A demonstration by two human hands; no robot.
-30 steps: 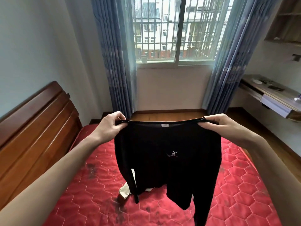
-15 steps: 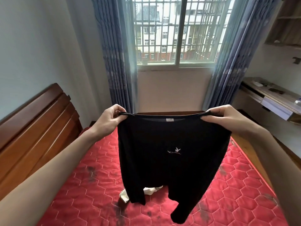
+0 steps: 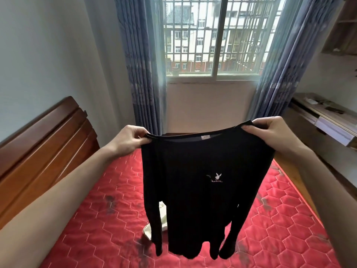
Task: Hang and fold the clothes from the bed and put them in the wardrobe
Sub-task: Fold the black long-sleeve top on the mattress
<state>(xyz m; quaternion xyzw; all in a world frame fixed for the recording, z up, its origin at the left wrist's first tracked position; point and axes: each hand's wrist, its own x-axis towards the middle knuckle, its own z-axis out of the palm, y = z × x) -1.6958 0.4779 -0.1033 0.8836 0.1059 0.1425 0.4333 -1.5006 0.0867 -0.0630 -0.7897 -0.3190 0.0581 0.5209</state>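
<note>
A black long-sleeved top [image 3: 202, 200] with a small white rabbit logo hangs spread out in the air above the bed [image 3: 92, 219], which has a red quilted mattress. My left hand [image 3: 131, 140] pinches its left shoulder and my right hand [image 3: 270, 130] pinches its right shoulder, both at the neckline. The sleeves dangle down on each side. A cream-white garment [image 3: 160, 221] lies on the mattress, mostly hidden behind the top.
A dark wooden headboard [image 3: 42, 151] runs along the left. A barred window [image 3: 212, 39] with blue curtains is straight ahead. A wooden desk [image 3: 324, 120] with a drawer and small items stands on the right, with shelves above.
Both hands have lifted the black top higher and spread it wider; its hem and sleeves now hang clear above the mattress.
</note>
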